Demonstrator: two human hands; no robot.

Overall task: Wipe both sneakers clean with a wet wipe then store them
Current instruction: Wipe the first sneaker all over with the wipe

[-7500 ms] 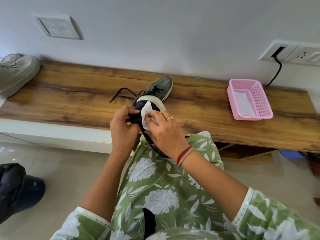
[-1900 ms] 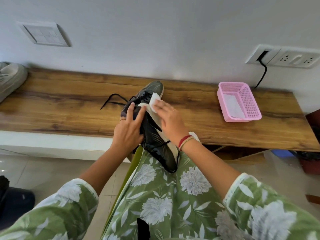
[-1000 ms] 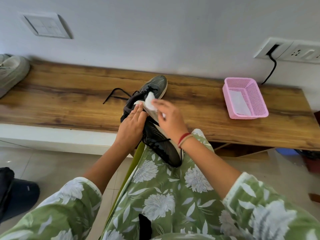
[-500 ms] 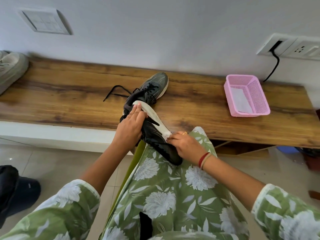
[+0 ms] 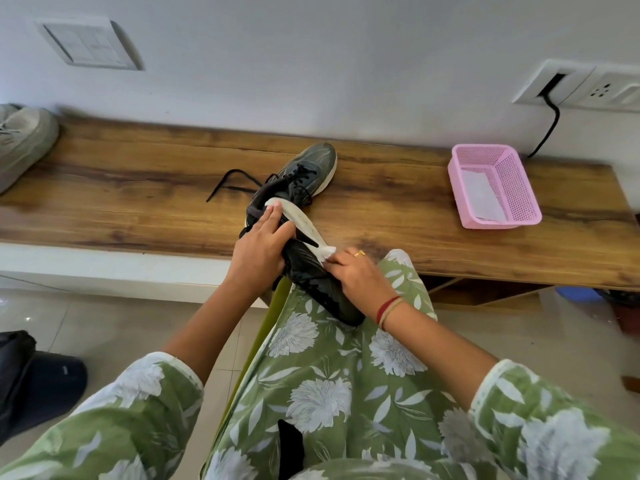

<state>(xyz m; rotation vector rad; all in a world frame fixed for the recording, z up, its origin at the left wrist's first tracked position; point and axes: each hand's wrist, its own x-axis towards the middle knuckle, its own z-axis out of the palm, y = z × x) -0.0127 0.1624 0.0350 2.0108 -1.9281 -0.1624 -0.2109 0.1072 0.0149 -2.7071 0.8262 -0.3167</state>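
Clasping by its heel the likely light, stiff-soled black sneaker point(image 5: 313, 278) in left hand point(image 5: 258, 249), pinching limp white wet wipe point(image 5: 327, 252) in right hand point(image 5: 360, 280).

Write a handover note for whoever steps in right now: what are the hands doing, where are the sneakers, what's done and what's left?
Left hand grips the held sneaker, propped on the lap.
Right hand pinches the wet wipe against that sneaker's white sole edge.
Second sneaker lies on the wooden bench, laces loose; pink basket stands to its right.
Done: wiping the held sneaker is under way; how much is clean I cannot tell.
Left: finish it, wipe the second sneaker, store both.
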